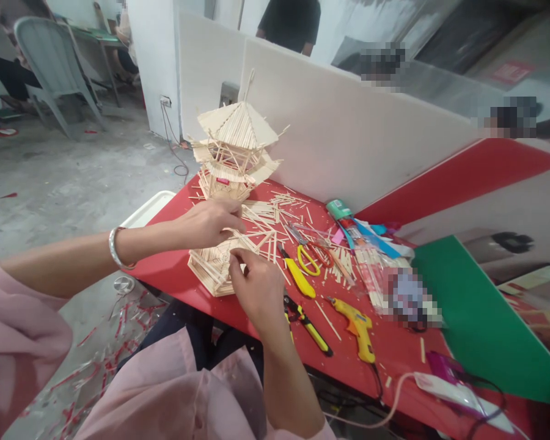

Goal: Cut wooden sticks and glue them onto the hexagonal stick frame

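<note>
On the red table lies a low stick-built piece with a ridged, many-sided top. My left hand, with a bracelet at the wrist, is over its far side, fingers bent and closed; what they hold, if anything, is too small to tell. My right hand is at its right side, thumb and forefinger pinched near the top; anything between them cannot be made out. Behind my left hand stands a stick pagoda with tiered roofs. Loose sticks lie to the right.
Right of my hands lie yellow-handled pliers, a black-and-yellow cutter and a yellow glue gun with a cord. Further right are a green-labelled can, plastic packs and a green panel. A white partition stands behind; people are beyond.
</note>
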Action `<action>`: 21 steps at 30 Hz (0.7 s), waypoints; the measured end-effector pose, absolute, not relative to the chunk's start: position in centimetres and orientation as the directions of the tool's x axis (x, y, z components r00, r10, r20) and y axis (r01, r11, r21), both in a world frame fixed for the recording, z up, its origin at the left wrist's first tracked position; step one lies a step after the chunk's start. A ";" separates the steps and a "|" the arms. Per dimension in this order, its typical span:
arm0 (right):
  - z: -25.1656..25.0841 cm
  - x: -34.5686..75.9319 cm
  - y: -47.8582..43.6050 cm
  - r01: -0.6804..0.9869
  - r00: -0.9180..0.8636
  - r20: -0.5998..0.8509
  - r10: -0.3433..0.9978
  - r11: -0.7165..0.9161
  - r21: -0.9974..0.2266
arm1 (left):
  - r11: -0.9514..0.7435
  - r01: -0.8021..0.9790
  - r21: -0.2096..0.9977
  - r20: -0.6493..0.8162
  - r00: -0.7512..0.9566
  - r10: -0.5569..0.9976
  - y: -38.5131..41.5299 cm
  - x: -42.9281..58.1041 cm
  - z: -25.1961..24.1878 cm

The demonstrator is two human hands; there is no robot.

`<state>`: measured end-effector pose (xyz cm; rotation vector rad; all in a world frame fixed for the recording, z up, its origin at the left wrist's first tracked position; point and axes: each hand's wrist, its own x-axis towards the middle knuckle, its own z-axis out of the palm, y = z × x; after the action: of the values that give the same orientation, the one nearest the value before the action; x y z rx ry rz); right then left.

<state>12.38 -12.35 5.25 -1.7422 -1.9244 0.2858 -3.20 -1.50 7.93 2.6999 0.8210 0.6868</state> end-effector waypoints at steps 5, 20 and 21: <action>5.4 12.2 -12.4 0.879 -0.017 0.225 0.974 0.122 -0.460 | -0.940 0.267 0.215 0.345 0.879 0.329 -1.9 -3.3 7.7; 5.6 12.9 -14.5 0.851 0.003 0.386 0.922 0.201 -0.485 | -0.976 0.181 0.119 0.319 0.924 0.211 -1.0 -3.6 7.1; 5.4 13.7 -15.0 0.833 0.049 0.416 0.908 0.193 -0.519 | -0.976 0.184 0.114 0.313 0.926 0.211 -1.1 -3.6 7.1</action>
<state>13.72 -15.02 5.37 -1.6386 -1.7792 0.1386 -3.58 -1.10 7.05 3.0015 0.3083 0.5020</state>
